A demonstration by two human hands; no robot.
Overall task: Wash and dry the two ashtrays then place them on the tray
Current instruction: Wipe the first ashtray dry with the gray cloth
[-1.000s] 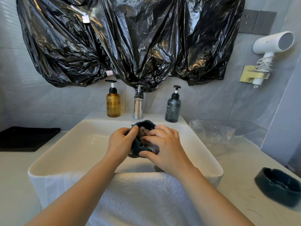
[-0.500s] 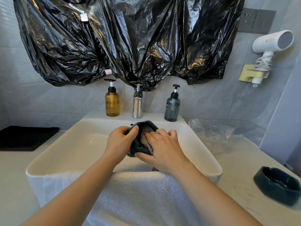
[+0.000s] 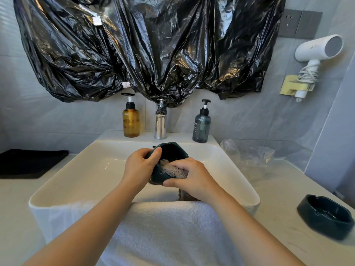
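— Head view, looking down: where to find the first dark teal round glazed ashtray (image 3: 172,152)?

— Up over the white rectangular ceramic sink (image 3: 86,169), tipped on edge, bowl turned toward the camera, clear of the basin floor. Second dark round ashtray (image 3: 324,215) parked on the pale counter (image 3: 284,198) at far right, well apart, touched by neither hand.

— Held how?

— Clamped by the left hand (image 3: 140,167): thumb hooked over the upper rim, fingers apparently wrapped behind the wall, mostly hidden. Closed firmly, no slack.

— And the right hand (image 3: 194,179)?

— Curled round a grey-brown fluffy cloth (image 3: 172,170), pressing it into the bowl, thumb bracing under the lower edge. Trailing the rest of that cloth down behind the white terry towel (image 3: 163,227) draped over the sink's front lip.

— Handling, by the look of it?

— Probably heavy for its size, rigid and glossy; likely slick if wet, and liable to chip against ceramic. Best taken across the thick rim, thumb inside and fingers outside, never by the notches alone.

— Wet or dry?

— Cannot tell; no water seen running from the chrome tap (image 3: 161,125).

— Destination?

— Presumably the flat black rectangular tray (image 3: 28,162) at far left, well away from both hands.
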